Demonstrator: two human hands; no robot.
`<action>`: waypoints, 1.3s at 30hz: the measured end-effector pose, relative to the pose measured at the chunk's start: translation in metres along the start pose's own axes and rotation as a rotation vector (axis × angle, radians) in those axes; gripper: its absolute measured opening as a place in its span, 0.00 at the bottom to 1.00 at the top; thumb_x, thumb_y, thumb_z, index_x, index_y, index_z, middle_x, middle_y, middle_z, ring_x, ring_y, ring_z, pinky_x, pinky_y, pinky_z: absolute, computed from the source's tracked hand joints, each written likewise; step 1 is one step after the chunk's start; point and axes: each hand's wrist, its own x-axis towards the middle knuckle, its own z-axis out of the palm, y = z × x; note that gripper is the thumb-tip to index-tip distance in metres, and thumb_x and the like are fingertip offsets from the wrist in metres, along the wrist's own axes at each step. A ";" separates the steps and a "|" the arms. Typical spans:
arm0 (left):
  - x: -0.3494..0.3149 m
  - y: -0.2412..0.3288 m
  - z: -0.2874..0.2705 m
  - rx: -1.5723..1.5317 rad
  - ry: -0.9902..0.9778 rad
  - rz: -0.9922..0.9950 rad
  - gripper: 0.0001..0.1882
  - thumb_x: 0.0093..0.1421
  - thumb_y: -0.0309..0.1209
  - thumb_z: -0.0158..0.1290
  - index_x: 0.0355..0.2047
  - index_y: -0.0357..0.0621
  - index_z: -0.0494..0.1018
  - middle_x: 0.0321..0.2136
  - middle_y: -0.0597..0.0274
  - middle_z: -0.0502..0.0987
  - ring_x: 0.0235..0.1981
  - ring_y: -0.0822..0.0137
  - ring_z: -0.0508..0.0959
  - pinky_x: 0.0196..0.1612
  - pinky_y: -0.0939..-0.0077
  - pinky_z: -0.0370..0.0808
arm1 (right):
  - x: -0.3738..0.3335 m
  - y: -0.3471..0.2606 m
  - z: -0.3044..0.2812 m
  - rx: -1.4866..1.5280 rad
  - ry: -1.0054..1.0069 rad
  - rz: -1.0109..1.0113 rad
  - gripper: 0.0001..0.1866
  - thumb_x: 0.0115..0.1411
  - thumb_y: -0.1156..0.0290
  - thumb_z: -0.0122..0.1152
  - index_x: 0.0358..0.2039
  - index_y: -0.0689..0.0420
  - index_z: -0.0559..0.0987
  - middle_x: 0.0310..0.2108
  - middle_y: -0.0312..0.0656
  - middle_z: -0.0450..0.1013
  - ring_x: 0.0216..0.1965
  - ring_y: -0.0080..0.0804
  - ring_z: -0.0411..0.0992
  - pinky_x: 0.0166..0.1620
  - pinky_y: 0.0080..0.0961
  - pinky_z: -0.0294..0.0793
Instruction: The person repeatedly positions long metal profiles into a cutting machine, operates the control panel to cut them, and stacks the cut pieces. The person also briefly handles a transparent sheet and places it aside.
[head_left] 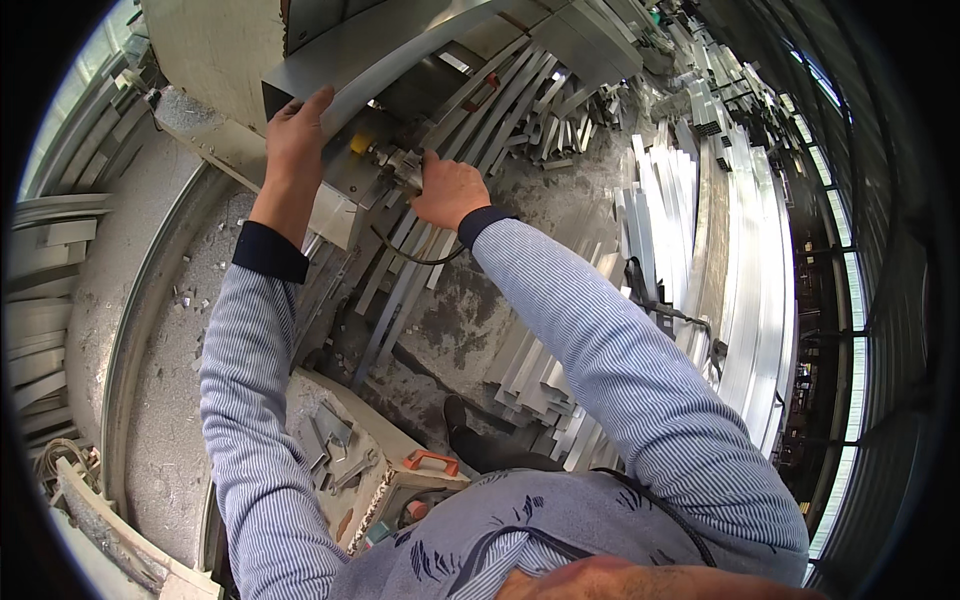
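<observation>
A long silvery metal profile point(385, 62) lies across the machine at the upper middle. My left hand point(293, 142) grips its near end, with thumb and fingertips at the edge. Just to the right, my right hand point(450, 192) is closed around a metal fitting point(402, 166) on the machine's front. A yellow knob point(361, 143) sits at the fitting's far end. Below it, a dark hose point(420, 260) curves toward my right wrist. The palm side of my right hand is hidden.
Cut metal profiles point(665, 220) are stacked on the right. More stand on the left point(45, 300). A pale cabinet point(345, 400) holding offcuts, with an orange handle point(432, 461), is close to my body. Metal scraps litter the floor point(165, 370). My shoe point(455, 412) shows below.
</observation>
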 end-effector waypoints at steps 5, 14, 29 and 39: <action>-0.101 0.033 -0.131 -0.078 0.049 -0.011 0.10 0.67 0.30 0.64 0.42 0.34 0.82 0.39 0.59 0.85 0.39 0.69 0.83 0.46 0.75 0.77 | -0.002 -0.004 0.001 -0.027 0.032 0.023 0.30 0.56 0.66 0.63 0.58 0.67 0.74 0.43 0.57 0.83 0.47 0.54 0.83 0.53 0.44 0.82; -0.318 0.105 -0.407 -0.060 0.498 0.054 0.13 0.72 0.32 0.59 0.51 0.36 0.79 0.48 0.59 0.84 0.49 0.64 0.83 0.56 0.68 0.79 | -0.005 -0.007 0.003 -0.053 0.067 0.002 0.29 0.58 0.62 0.64 0.57 0.65 0.75 0.48 0.60 0.82 0.52 0.57 0.81 0.58 0.45 0.79; -0.569 0.222 -0.747 0.238 1.242 0.070 0.34 0.73 0.54 0.54 0.63 0.35 0.74 0.57 0.54 0.81 0.58 0.60 0.78 0.64 0.63 0.70 | -0.009 0.003 0.002 0.021 0.038 -0.019 0.29 0.59 0.62 0.64 0.56 0.68 0.74 0.47 0.61 0.82 0.50 0.57 0.82 0.56 0.46 0.80; -0.527 0.239 -0.661 1.634 0.798 -0.091 0.31 0.66 0.34 0.49 0.69 0.40 0.69 0.68 0.45 0.71 0.70 0.49 0.70 0.72 0.60 0.64 | -0.012 0.009 0.001 0.020 0.056 -0.074 0.29 0.61 0.61 0.64 0.57 0.67 0.74 0.48 0.57 0.83 0.52 0.52 0.82 0.57 0.43 0.80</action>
